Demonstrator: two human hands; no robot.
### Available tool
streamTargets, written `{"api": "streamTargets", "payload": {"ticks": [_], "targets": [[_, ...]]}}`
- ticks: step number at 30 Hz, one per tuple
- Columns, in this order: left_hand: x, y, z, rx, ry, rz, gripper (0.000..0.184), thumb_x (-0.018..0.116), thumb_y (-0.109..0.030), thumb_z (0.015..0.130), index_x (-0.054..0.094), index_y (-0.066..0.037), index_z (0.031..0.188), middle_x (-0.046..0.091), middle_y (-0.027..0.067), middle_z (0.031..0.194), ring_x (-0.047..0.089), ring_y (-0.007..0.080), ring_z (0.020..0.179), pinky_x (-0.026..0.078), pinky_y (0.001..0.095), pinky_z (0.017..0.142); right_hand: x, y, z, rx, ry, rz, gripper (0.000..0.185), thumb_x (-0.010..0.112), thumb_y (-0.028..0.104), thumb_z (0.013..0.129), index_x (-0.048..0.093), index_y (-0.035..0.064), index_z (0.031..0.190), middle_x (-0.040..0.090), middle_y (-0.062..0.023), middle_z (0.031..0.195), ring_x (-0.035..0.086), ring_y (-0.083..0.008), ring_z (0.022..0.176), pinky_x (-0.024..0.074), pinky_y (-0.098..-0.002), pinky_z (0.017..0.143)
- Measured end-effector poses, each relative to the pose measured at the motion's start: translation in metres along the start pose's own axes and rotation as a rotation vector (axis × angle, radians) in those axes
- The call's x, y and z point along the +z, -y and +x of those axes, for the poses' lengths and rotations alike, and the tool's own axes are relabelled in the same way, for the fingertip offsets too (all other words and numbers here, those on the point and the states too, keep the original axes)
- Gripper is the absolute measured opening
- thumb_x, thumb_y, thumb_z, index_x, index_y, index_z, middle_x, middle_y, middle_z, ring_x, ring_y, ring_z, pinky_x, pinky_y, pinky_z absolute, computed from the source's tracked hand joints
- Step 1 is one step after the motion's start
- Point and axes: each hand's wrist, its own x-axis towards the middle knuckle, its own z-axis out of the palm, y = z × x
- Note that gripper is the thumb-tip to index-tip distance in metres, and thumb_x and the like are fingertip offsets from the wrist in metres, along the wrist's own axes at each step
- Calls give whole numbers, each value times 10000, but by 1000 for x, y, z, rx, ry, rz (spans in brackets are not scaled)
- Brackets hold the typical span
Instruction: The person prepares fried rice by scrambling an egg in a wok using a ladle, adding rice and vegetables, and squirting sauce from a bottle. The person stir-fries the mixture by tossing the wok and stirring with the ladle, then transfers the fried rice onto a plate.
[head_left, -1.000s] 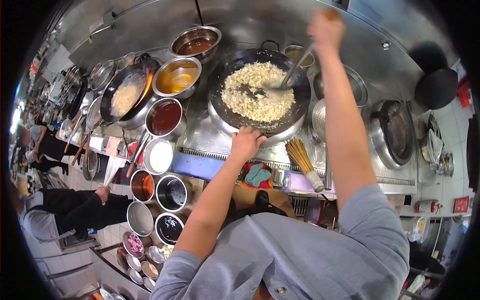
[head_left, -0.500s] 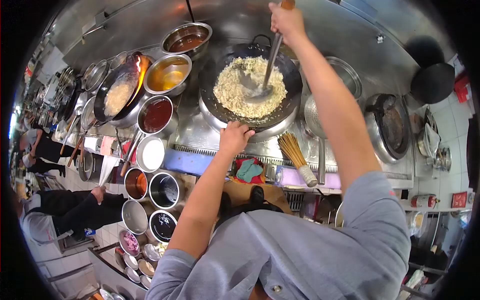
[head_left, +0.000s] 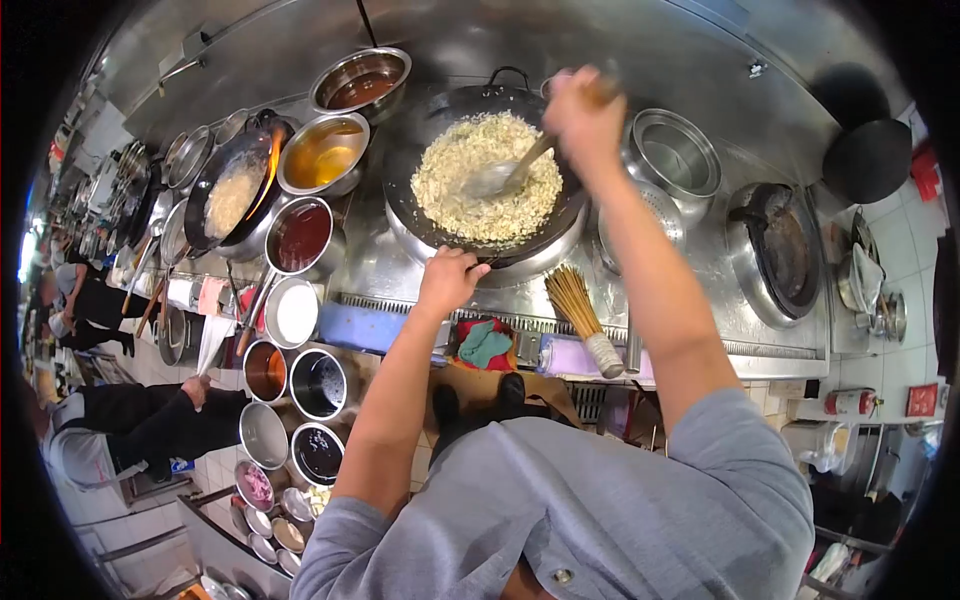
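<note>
A large dark wok [head_left: 400,190] holds pale, rice-like food [head_left: 485,145] in small bits. My left hand [head_left: 449,281] is closed at the wok's near rim, its fingers on the edge. Above the wok's right side, my right hand [head_left: 588,118], blurred by motion, grips the wooden handle of a ladle. The bowl of the ladle [head_left: 490,181] rests in the food, near its middle, with the shaft slanting up to the right. A bamboo brush [head_left: 573,300] lies just right of the wok's near edge.
Left of the wok stand bowls of sauce [head_left: 301,239] and oil [head_left: 325,155]. Flame rises at a second wok [head_left: 250,150] farther left. A perforated strainer [head_left: 650,215] and a metal pot [head_left: 676,152] are to the right. At the far left stands another person [head_left: 150,420].
The ladle has swept through the food, its bowl now more to the left. My right hand went left, then came lower. The view has shifted slightly; my left hand stays at the rim.
</note>
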Motion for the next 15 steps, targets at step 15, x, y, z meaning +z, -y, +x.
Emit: {"api": "streamTargets", "payload": {"ticks": [15], "targets": [[6, 1, -4, -113, 21, 57, 297, 668, -385, 860, 717, -92, 872, 631, 79, 924, 575, 303, 970, 474, 453, 798, 14, 17, 101, -220, -298, -100, 317, 640, 79, 886, 424, 106, 656, 455, 0, 510, 433, -110, 378, 351, -278, 347]]}}
